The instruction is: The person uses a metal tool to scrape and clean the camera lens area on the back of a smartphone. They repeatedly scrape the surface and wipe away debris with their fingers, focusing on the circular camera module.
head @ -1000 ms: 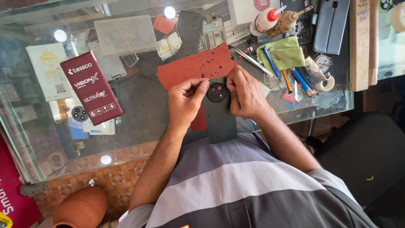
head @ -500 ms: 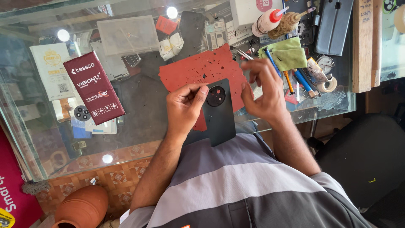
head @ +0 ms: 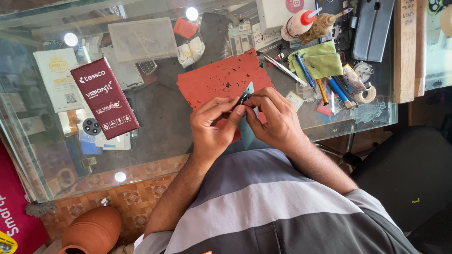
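I hold a dark grey-blue phone [head: 246,129] edge-on between both hands, over the near edge of a worn red mat [head: 221,82] on the glass counter. My left hand [head: 213,128] pinches its upper part from the left. My right hand [head: 274,118] grips it from the right, fingertips meeting the left ones near the round camera ring at the phone's top end. Much of the phone is hidden by my fingers.
A maroon box [head: 104,98] lies to the left on the glass. Screwdrivers and pens [head: 325,87], a green cloth [head: 319,60], a tape roll [head: 363,95] and a glue bottle [head: 297,23] crowd the right. A clay pot [head: 92,230] stands on the floor.
The phone, held flat with its back and camera ring facing me, has been turned on edge. My right hand came back from the tools at the right and closed on it.
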